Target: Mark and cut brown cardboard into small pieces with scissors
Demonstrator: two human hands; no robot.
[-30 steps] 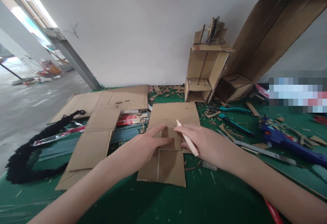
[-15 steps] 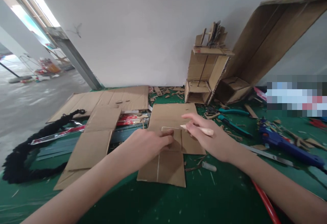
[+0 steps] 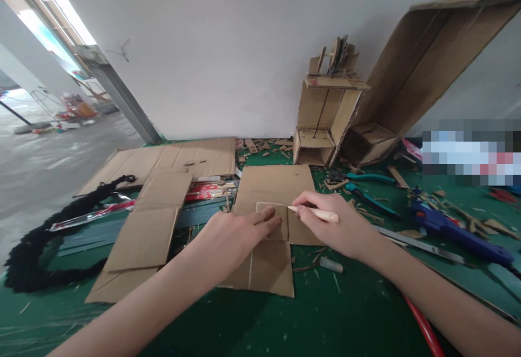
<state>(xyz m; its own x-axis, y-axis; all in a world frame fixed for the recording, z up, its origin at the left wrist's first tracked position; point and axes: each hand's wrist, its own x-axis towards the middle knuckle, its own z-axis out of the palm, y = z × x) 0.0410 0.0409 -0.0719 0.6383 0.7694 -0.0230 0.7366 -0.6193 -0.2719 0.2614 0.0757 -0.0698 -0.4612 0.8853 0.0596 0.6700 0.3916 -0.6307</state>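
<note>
My right hand [image 3: 325,218] is closed round a pale marker [image 3: 319,214], its tip touching the cardboard near the right end of a white line. My left hand [image 3: 244,232] lies flat on a small cardboard piece [image 3: 279,230], fingers stretched and pressing it down. Under that piece lies a larger cardboard sheet [image 3: 271,180]. White lines show along the small piece's top and on the cardboard section below [image 3: 271,270]. A clear cap [image 3: 331,264] rests on the green table to the right of the lower cardboard.
Blue-handled pliers [image 3: 372,199], a blue glue gun [image 3: 459,232] and a metal blade [image 3: 419,244] lie right. A cardboard structure [image 3: 319,121] stands behind by the wall. Folded cardboard [image 3: 142,237] and a black fuzzy coil [image 3: 36,254] are left.
The index finger of my right hand has come down onto the marker, and the tip now meets the cardboard. My left fingers have shifted slightly and stretched further across the small piece.
</note>
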